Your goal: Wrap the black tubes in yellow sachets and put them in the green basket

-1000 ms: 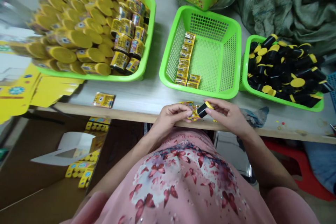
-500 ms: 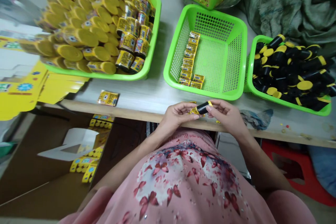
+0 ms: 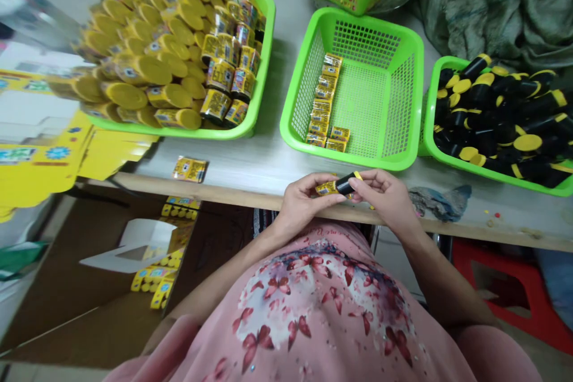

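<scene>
At the table's front edge, my left hand (image 3: 301, 202) pinches a yellow printed label sleeve (image 3: 326, 188). My right hand (image 3: 388, 196) grips a small black tub (image 3: 345, 184) with a yellow lid by its lid end. The tub's other end meets the sleeve between my hands; how far it sits inside, I cannot tell. Just beyond them stands a green basket (image 3: 286, 125) with a column of labelled tubs (image 3: 323, 92) along its left side. A green basket (image 3: 501, 176) on the right is heaped with black, yellow-lidded tubs (image 3: 481, 92).
At the left, a green basket (image 3: 262, 77) is piled high with labelled tubs (image 3: 163, 71). Flat label sleeves (image 3: 190, 169) lie before it. Yellow printed card (image 3: 45, 161) is at far left, above an open carton (image 3: 58, 286). A crumpled cloth (image 3: 441, 202) lies right of my hands.
The whole view has shifted slightly. More of the yellow sleeve shows beside the black tub, while both hands keep their grip in nearly the same place.
</scene>
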Available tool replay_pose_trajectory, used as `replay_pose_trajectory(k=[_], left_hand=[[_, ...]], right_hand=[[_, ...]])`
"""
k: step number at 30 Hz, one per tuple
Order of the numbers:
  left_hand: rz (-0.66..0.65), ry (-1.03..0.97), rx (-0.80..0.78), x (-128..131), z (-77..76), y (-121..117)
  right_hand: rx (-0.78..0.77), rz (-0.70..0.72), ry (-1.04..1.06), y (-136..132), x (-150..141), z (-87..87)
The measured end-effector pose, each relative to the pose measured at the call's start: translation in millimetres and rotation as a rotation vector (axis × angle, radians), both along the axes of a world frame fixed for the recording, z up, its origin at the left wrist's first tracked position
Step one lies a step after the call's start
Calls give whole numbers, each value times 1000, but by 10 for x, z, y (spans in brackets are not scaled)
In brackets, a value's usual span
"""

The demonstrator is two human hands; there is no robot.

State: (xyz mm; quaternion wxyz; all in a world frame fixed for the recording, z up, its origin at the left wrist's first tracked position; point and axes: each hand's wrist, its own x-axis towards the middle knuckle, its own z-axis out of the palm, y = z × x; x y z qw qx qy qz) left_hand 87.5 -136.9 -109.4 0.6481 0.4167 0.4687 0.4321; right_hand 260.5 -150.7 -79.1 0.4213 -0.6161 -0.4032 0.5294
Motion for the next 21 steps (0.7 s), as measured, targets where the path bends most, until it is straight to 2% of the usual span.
replay_pose_trajectory(k=[5,9,13,21], left_hand=[[-21,-53,-55,-5,1,1],[-16,-37,-55,-14,5,2],[-25,-69,-125,-30,24,2],[-69,-204,-208,-27,39,-26]], right_hand=[[72,-40,-46,-29,-26,-79],[78,5,-26,-52,6,-119],[85,54,0,-69,44,-115],[151,45,-36,-133,22,-156]])
